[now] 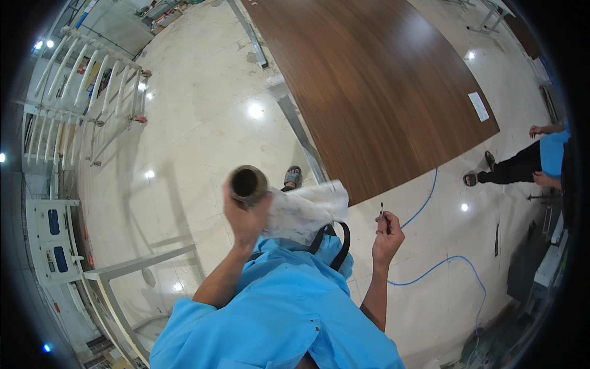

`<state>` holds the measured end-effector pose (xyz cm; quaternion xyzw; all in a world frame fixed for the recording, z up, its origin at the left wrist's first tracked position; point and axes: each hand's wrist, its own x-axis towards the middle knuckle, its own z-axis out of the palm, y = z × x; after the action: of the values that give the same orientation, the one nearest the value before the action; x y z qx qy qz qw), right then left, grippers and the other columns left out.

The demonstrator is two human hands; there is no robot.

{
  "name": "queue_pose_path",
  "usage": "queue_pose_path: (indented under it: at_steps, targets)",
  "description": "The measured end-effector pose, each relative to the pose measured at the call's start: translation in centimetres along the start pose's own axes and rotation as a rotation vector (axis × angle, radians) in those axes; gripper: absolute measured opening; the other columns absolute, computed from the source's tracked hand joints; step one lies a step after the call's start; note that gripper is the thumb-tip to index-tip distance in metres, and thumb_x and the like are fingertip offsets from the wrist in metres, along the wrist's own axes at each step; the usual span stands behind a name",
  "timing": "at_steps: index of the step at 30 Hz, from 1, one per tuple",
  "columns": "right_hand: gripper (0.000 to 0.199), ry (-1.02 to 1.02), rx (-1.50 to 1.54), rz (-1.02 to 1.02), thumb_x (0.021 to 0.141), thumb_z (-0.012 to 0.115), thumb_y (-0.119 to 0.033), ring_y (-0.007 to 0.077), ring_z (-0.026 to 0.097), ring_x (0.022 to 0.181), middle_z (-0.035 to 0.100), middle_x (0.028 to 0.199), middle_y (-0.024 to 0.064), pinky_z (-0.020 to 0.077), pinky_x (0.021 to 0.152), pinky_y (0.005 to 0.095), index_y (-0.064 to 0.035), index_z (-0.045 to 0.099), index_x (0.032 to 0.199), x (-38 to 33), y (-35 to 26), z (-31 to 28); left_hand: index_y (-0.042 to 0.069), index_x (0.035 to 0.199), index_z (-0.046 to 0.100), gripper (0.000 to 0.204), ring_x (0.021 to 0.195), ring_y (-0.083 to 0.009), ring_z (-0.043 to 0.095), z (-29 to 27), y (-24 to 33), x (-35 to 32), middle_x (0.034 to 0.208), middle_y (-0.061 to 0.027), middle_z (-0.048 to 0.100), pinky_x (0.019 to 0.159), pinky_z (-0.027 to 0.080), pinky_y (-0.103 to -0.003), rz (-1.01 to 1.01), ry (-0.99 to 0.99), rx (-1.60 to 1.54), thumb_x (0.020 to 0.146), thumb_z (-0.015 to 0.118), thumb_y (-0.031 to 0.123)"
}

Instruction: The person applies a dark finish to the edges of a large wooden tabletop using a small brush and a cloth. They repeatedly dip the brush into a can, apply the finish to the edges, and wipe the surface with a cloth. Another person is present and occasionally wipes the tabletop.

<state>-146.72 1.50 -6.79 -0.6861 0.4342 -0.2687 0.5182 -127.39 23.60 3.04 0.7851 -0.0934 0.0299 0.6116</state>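
Observation:
My left hand (244,216) is raised in front of me and grips a short dark tube (247,182) whose open round end faces the camera. A crumpled white cloth (305,210) hangs from the same hand, draping to the right. My right hand (387,235) is held up at the right with its fingers pinched on a small thin dark object (381,210), too small to make out. Both forearms come out of blue sleeves below. A black strap (342,244) loops at my chest.
A large brown wooden panel (375,80) lies on the glossy tiled floor ahead. A blue cable (442,264) snakes across the floor at the right. Another person (528,163) in blue sits at the right edge. White metal bed frames (80,92) stand at the left.

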Motion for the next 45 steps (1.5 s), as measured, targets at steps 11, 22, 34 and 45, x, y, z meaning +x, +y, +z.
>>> queue_pose_path:
  at_steps: [11,22,34,45]
  targets:
    - [0.015,-0.033,-0.01,-0.055,0.092,0.058,0.0,0.0172,0.064,0.066,0.07,0.081,0.0136,0.0515,0.062,0.0302,0.0021,0.066,0.103,-1.2,4.4,0.2,-0.001,0.117,0.057,0.035,0.096,-0.0142,0.057,-1.2,-0.6,2.3,0.109,-0.0082,0.062,0.087,0.046,-0.029,0.106,0.206,-0.005,0.09,0.07,0.015]
    - [0.015,-0.098,-0.078,-0.286,0.091,0.06,0.0,0.0186,0.064,0.067,0.069,0.084,0.0127,0.0517,0.064,0.0298,0.0019,0.066,0.104,-1.6,4.7,2.5,-0.001,0.124,0.053,0.042,0.105,-0.0181,0.055,-1.3,-2.3,1.6,0.117,-0.0104,0.059,0.095,0.043,-0.033,0.102,0.186,-0.077,0.089,0.071,0.013]
    - [0.009,-0.026,-0.026,-0.147,0.089,0.065,-0.005,0.0284,0.064,0.067,0.067,0.082,0.0143,0.05,0.063,0.0349,-0.0016,0.066,0.097,0.7,5.9,3.7,-0.002,0.121,0.055,0.036,0.097,-0.015,0.057,-2.0,-2.6,1.4,0.109,-0.0082,0.061,0.087,0.048,-0.03,0.152,0.21,-0.02,0.092,0.068,0.013]
    - [0.008,-0.024,-0.008,-0.105,0.084,0.069,-0.003,0.0287,0.065,0.067,0.066,0.078,0.0134,0.0501,0.063,0.0349,-0.0015,0.065,0.091,0.1,5.3,4.4,-0.002,0.12,0.056,0.034,0.097,-0.0139,0.057,-1.7,-2.6,1.4,0.109,-0.0076,0.061,0.087,0.046,-0.029,0.136,0.17,-0.061,0.091,0.068,0.012]
